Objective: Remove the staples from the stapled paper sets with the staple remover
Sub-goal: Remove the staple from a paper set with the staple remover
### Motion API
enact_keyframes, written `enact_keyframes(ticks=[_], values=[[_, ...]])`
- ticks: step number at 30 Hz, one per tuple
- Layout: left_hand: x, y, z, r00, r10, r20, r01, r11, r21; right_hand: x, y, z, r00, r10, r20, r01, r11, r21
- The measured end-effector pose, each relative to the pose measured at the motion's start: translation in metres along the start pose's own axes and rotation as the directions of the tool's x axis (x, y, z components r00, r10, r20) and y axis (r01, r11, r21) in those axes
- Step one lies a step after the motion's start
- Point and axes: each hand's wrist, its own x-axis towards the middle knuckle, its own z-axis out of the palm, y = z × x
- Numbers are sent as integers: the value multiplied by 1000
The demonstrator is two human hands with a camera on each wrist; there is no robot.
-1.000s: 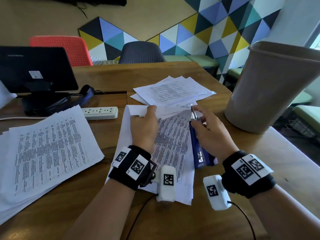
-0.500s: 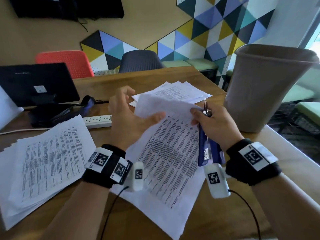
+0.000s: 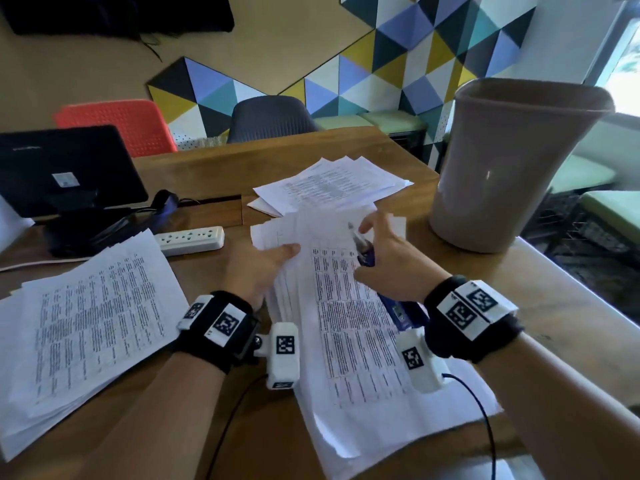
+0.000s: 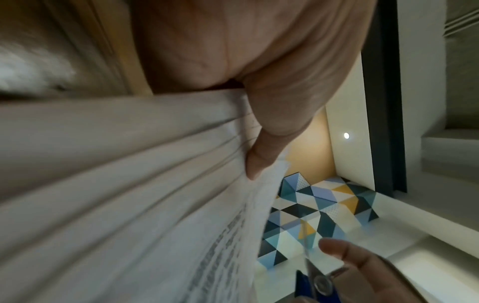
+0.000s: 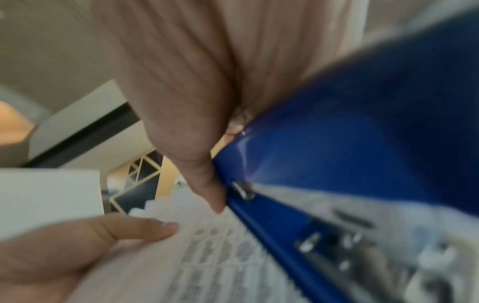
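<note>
My left hand [image 3: 258, 268] pinches loose paper set [image 3: 349, 317], thumb on top, lifting it. My right hand [image 3: 388, 261] grips blue staple remover [image 3: 363, 251], forefinger spread, keeping tool ready.

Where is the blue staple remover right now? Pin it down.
In the head view, the blue staple remover is gripped in the right hand, beside the paper set's right edge, left of the bin.

Left hand [image 3: 258, 268] pinches with its thumb; right hand [image 3: 388, 268] fingers spread
</note>
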Motion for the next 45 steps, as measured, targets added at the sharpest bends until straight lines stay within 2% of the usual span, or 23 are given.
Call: enact_keyframes(ticks=[4,7,9,11,13,15,18,21,25,28,30,34,37,45], values=[[-6,-14,-8,998,32,-61,-23,988,155,5,7,7,1000,-6,-19,4,996,-86],[1,-13,-15,990,135,-44,-104,900,424,5,14,10,991,88,105,-65,976,-206],[12,-4,-16,992,123,12,-110,830,546,6,16,11,984,115,140,-65,947,-315],[29,8,-11,993,63,103,-117,718,687,8,15,12,985,105,137,-43,918,-394],[42,18,-4,981,-3,192,-160,540,826,9,15,13,983,115,144,-43,905,-423],[52,25,6,963,-88,256,-203,394,896,7,15,13,979,127,162,-47,903,-427],[61,31,17,922,-187,338,-273,307,912,3,15,12,982,110,156,-43,923,-382],[66,32,17,897,-217,384,-303,331,894,0,12,14,984,57,166,3,941,-338],[61,34,11,891,-162,425,-303,485,820,-1,6,19,990,-12,141,56,950,-309],[53,31,7,890,-125,439,-286,598,749,-1,4,26,994,-5,108,37,954,-297],[50,29,3,894,-123,432,-262,639,723,-1,2,28,997,6,82,18,955,-295],[49,28,0,894,-94,438,-280,646,710,-3,-2,26,998,0,58,18,952,-304],[48,27,-2,899,-120,422,-262,625,735,-6,-5,21,999,-3,43,17,947,-320],[45,27,-6,898,-147,414,-205,693,691,-11,-10,14,997,-27,68,48,940,-336]])
